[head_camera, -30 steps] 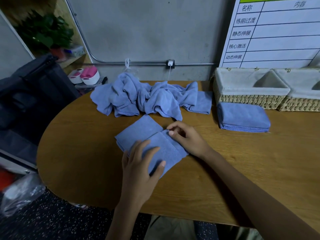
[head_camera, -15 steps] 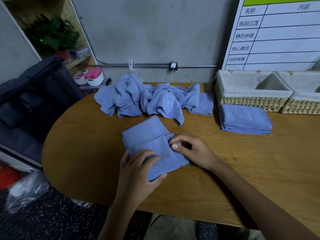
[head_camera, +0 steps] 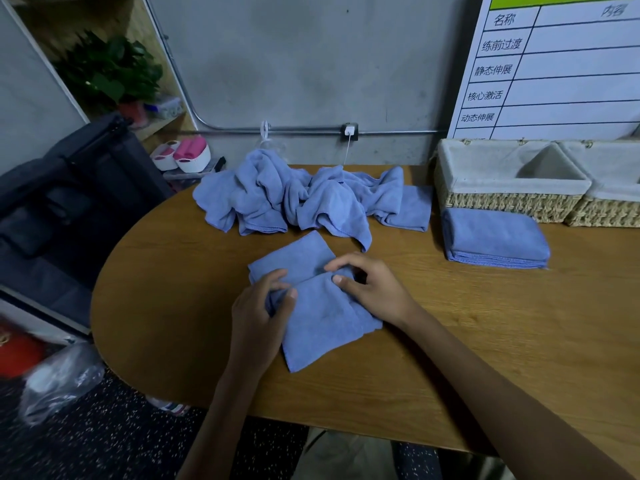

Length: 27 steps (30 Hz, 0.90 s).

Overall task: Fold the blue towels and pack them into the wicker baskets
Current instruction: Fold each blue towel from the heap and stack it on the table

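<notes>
At table centre: half-folded blue towel [head_camera: 322,306] lies flat. Left hand [head_camera: 258,317] pinches near fold edge; right hand [head_camera: 372,289] pinches opposite edge. Cloth likely soft, light, limp; best gripped at corners.

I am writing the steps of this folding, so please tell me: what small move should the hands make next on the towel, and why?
Probably carry the pinched edge over and lay it flat. The left hand and right hand each pinch the towel along its middle crease, and it lies only partly folded, wider than the folded stack beside the basket.
</notes>
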Motion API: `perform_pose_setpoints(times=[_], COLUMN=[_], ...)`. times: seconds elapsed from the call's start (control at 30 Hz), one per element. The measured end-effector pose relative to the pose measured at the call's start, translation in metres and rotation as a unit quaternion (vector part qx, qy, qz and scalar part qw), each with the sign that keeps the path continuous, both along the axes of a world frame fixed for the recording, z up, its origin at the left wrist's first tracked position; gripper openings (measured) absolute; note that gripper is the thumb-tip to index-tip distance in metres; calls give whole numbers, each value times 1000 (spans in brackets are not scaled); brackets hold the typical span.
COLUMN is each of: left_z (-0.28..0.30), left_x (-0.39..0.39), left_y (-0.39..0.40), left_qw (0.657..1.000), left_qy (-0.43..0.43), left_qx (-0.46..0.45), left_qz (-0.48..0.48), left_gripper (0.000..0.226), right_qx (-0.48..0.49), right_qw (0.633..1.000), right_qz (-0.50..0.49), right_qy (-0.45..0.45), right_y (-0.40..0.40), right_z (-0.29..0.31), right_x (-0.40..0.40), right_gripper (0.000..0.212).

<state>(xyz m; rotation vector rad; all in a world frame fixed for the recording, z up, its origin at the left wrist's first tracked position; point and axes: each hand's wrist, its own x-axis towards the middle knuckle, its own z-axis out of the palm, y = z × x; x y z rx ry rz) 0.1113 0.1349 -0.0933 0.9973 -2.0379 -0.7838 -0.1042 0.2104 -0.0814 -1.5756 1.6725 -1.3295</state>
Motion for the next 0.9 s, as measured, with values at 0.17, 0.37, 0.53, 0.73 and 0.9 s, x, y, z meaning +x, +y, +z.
perform_pose_setpoints(times=[0.17, 0.37, 0.53, 0.73, 0.9], left_z=[4, -7, -5, -3, -5], left_x=[2, 4, 14, 15, 13], left_y=[7, 0, 6, 23, 20], left_qw=[994, 998, 989, 951, 956], left_qy=[100, 19, 7, -119, -121], left_qx=[-27, -53, -140, -216, -196], left_qz=[22, 27, -37, -186, -185], left_gripper=[21, 25, 19, 61, 57], right_qx=[-14, 19, 0, -10, -22], right_qw=[999, 998, 999, 999, 998], right_qz=[10, 43, 39, 49, 61], right_qy=[-39, 51, 22, 21, 27], right_y=[-8, -13, 7, 13, 15], right_z=[13, 6, 2, -2, -2], right_x=[-1, -5, -17, -18, -14], right_gripper=[12, 10, 16, 16, 18])
